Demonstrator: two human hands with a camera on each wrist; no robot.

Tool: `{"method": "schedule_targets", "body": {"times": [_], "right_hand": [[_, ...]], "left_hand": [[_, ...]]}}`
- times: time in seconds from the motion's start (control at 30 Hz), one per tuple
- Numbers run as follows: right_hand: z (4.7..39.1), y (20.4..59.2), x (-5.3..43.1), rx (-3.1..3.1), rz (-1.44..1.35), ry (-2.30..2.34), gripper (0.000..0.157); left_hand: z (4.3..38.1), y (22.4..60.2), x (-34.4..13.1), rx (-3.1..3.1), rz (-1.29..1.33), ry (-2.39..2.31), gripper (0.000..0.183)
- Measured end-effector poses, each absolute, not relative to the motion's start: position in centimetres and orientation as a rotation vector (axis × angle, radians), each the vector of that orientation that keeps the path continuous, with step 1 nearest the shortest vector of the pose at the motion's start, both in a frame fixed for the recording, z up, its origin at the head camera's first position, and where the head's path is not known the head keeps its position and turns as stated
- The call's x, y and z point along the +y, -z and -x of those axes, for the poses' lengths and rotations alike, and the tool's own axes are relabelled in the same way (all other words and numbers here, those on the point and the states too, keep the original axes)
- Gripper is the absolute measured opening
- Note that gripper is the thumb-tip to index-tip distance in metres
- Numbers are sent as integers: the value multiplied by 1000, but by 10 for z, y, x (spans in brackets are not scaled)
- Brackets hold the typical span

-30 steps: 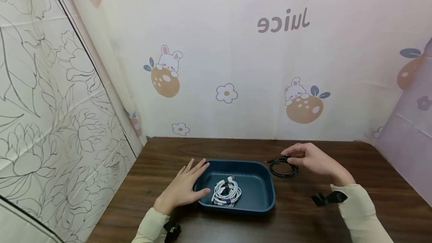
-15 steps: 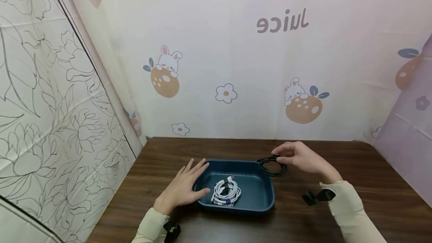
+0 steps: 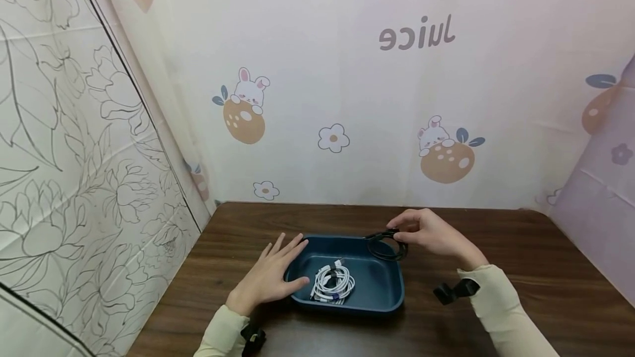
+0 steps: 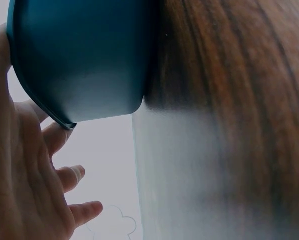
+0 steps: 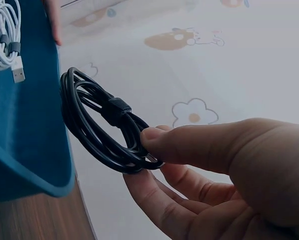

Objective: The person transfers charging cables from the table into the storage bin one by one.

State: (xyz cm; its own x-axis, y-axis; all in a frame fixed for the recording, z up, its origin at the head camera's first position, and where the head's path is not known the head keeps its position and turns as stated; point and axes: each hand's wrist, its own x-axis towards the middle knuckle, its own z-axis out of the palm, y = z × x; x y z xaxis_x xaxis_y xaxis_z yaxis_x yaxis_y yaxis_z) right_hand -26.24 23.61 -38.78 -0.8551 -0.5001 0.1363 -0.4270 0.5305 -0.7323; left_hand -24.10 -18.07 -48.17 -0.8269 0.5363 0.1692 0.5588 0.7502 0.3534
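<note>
A coiled black cable [image 5: 97, 130], bound by a black strap [image 5: 115, 111], is pinched between thumb and fingers of my right hand [image 3: 429, 233]. In the head view the coil overlaps the back right corner of a dark blue rectangular tray [image 3: 374, 291]. Inside the tray, toward its left, lie coiled white cables [image 3: 332, 284] with dark straps; a USB plug [image 5: 18, 71] shows in the right wrist view. My left hand [image 3: 273, 277] rests on the tray's left rim with its fingers spread and straight, and the left wrist view shows the tray's outer wall [image 4: 84, 65] beside it.
The tray stands on a dark brown wooden table [image 3: 238, 230]. Behind the table hangs a pale curtain [image 3: 297, 169] printed with rabbits and flowers, and a flower-patterned sheet [image 3: 99, 180] closes off the left side.
My right hand has carried the black cable leftward, from beside the tray to over its back right corner. My left hand has stayed at the left rim.
</note>
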Motion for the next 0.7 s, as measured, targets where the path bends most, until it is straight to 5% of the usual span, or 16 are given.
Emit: {"method": "schedule_targets", "body": {"times": [0.7], "right_hand": [[269, 390, 203, 2626, 846, 1235, 23]], "left_hand": [[240, 480, -181, -2889, 903, 608, 80]]}}
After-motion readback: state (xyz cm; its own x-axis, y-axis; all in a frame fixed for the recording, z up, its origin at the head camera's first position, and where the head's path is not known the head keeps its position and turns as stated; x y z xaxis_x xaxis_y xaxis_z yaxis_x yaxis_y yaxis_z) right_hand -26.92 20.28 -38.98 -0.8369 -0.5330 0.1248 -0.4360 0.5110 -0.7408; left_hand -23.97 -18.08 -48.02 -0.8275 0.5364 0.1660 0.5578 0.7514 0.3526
